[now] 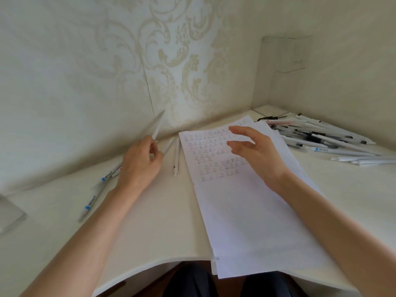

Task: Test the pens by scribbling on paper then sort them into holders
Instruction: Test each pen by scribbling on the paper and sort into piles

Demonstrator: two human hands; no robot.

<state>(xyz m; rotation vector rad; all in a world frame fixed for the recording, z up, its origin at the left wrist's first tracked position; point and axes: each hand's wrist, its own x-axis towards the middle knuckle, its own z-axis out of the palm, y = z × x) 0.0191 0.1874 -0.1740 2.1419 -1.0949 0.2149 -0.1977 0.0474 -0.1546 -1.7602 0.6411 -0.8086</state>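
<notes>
My left hand (140, 161) pinches a white pen (158, 124) that points up and away toward the wall. My right hand (255, 153) hovers over the paper (246, 211) with fingers spread and relaxed, holding nothing. The sheet carries several rows of small scribbled marks in its upper half. A large pile of white pens (321, 138) lies at the right, beyond the paper. Two white pens (176, 159) lie side by side just left of the sheet. Two pens with blue bands (94, 196) lie at the left, near my left forearm.
The white desk (150, 221) sits in a corner between patterned walls. A clear box-like holder (10, 213) stands at the far left edge. A clear plastic holder (287, 54) hangs on the right wall. The paper overhangs the curved front edge of the desk.
</notes>
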